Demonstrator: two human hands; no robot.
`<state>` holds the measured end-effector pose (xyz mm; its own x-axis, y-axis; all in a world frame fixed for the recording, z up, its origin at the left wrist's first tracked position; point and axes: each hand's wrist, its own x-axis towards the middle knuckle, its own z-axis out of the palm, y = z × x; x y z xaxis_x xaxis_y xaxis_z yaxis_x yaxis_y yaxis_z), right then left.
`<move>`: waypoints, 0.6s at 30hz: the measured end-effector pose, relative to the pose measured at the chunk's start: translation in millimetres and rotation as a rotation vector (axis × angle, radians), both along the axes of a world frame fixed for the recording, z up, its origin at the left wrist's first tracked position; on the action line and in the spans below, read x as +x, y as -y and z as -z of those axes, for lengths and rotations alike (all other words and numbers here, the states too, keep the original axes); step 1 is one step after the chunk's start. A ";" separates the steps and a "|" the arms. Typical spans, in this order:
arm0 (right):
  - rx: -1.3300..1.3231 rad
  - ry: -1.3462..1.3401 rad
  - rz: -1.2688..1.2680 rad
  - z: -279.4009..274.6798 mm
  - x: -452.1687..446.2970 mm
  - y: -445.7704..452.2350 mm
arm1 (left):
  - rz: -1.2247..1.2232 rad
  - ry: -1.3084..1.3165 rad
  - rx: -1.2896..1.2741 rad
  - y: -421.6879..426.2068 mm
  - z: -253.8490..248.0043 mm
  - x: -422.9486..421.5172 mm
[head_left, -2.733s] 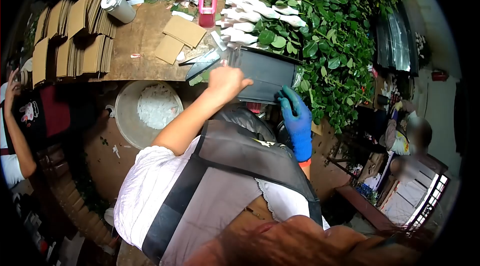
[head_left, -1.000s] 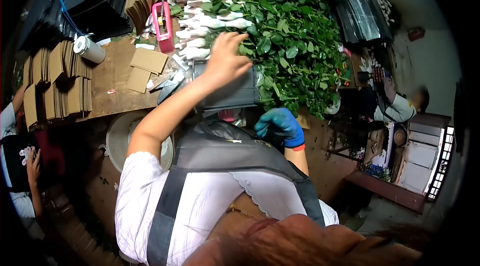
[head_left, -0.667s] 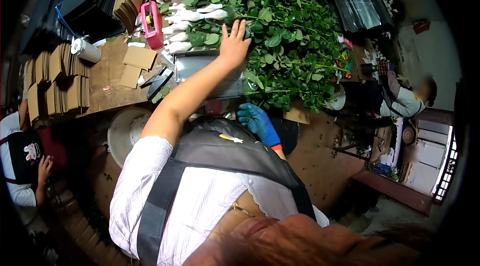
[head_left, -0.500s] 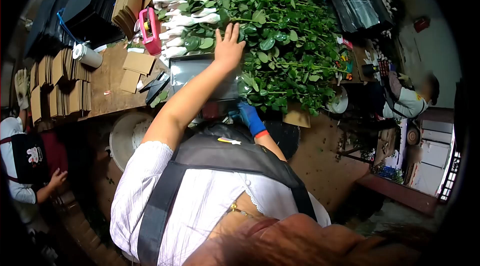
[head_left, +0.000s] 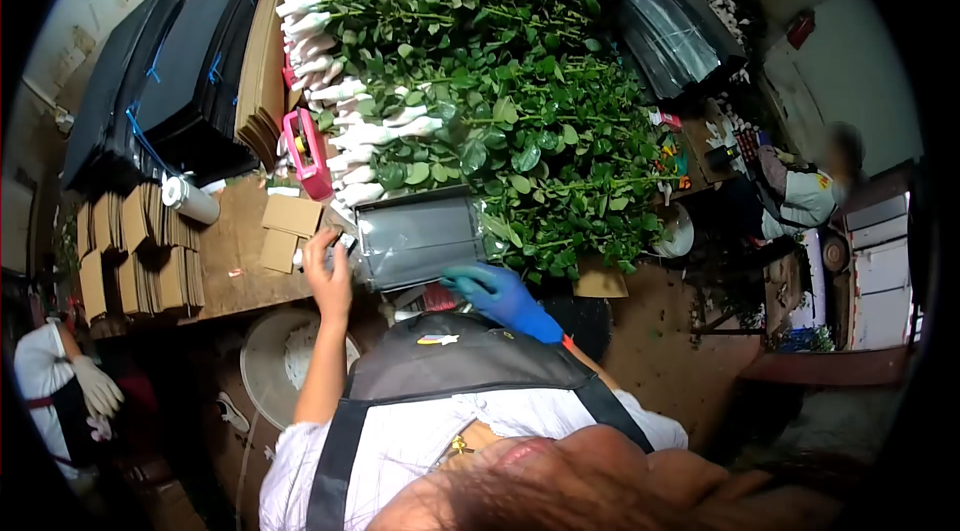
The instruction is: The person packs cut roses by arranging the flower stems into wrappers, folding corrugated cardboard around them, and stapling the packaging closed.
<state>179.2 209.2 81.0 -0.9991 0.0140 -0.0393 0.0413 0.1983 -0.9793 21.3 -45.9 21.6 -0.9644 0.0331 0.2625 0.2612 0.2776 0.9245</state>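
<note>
My bare left hand is at the table's front edge, left of a dark shallow tray. Its fingers are apart and partly cover a small black tool, whose kind I cannot make out. My right hand, in a blue glove, lies by the tray's front right corner with fingers stretched leftward; nothing shows in them. Shiny clear plastic covers the tray's inside. Beyond it lies a large pile of leafy green stems, with white sleeved heads along its left side.
On the wooden table are cardboard pieces, a pink tape dispenser, a white cup and stacked dark boards. A large bin stands below. Co-workers are at left and right.
My left hand has drawn back from the stems to the table left of the tray. My gloved right hand has risen slightly to the tray's front edge. The view has shifted.
</note>
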 end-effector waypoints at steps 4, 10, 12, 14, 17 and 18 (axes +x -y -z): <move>0.565 -0.486 -0.279 -32.9 -94.8 77.0 | -0.092 0.365 0.173 63.3 89.0 15.8; 1.122 -0.555 -0.805 33.8 -162.0 111.2 | -0.068 0.433 0.186 79.7 86.6 23.7; 1.085 -0.640 -0.773 21.1 -159.4 94.6 | -0.043 0.435 0.226 80.6 87.6 19.4; 1.116 -0.612 -0.721 -11.6 -149.1 86.1 | 0.056 0.532 0.247 77.2 81.9 14.4; 1.083 -0.592 -0.502 -76.4 -130.7 72.8 | 0.398 0.560 0.253 53.3 76.2 -3.4; 1.059 -0.572 -0.450 -98.0 -121.2 70.5 | 0.522 0.652 0.364 34.3 62.1 -10.4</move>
